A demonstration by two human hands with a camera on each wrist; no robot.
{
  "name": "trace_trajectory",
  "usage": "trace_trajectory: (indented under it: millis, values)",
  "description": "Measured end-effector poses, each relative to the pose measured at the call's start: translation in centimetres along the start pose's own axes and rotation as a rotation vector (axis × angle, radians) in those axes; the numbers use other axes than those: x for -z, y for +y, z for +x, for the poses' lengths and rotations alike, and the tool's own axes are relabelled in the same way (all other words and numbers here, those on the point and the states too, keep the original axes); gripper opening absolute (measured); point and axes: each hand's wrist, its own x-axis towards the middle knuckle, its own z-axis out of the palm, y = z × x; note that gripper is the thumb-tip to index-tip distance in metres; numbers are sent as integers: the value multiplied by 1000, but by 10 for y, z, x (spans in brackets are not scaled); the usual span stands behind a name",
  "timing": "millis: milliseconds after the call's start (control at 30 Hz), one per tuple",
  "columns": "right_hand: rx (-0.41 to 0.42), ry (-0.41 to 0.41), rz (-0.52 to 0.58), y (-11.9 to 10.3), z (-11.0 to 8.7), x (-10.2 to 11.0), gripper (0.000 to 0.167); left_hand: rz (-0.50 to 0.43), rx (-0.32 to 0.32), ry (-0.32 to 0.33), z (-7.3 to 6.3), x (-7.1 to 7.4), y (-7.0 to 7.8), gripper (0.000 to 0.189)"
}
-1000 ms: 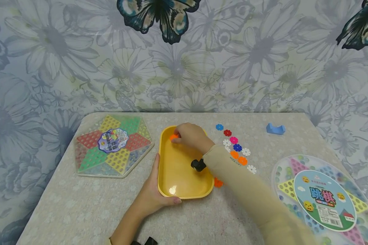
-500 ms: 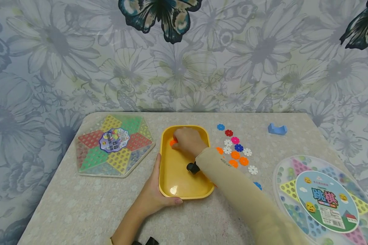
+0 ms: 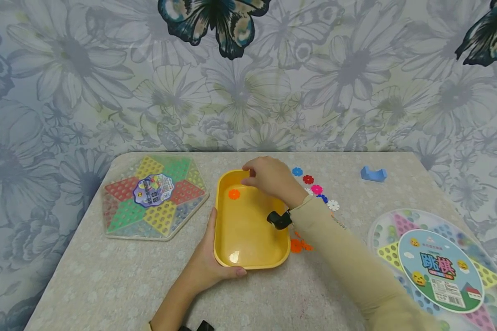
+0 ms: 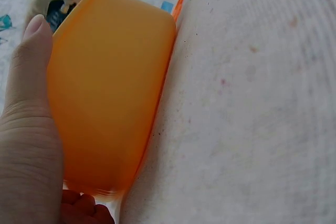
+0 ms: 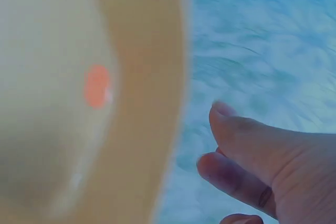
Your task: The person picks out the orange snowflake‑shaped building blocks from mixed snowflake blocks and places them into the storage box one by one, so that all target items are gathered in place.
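Observation:
A yellow plastic tray lies on the table in the head view. Inside, near its far left corner, sits a single orange flower-shaped disc, which the right wrist view shows as a blurred orange disc. My left hand grips the tray's near left corner, fingers along the left side and thumb at the front rim. The left wrist view shows the thumb against the tray's orange-looking wall. Over the tray's far right part hovers my right hand, its thumb and fingers loosely bent and apart, with nothing between them.
Right of the tray lie several flower discs, among them a pink one and an orange one. A blue plastic piece stands farther back. Game boards flank the area: a hexagonal one left, a round one right.
My right hand has let go of the orange disc inside the tray and moved up and to the right. The left hand has kept its hold on the tray.

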Motion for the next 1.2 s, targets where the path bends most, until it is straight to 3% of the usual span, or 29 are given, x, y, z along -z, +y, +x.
trace_trajectory:
  millis: [167, 300, 667, 900, 1200]
  values:
    - [-31, 98, 64, 24, -24, 25, 38, 14, -22, 8, 0, 0, -3, 150]
    - [-78, 131, 100, 46, -41, 31, 37, 19, -27, 16, 0, 0, -5, 151]
    - [-203, -65, 124, 93, -64, -12, 43, 25, -31, 21, 0, 1, -6, 151]
    - [-216, -68, 83, 106, -69, -35, 39, 17, -32, 19, 1, 0, -5, 150]
    - [-232, -53, 98, 110, -73, -42, 28, 9, -38, 14, 1, 0, -4, 151]
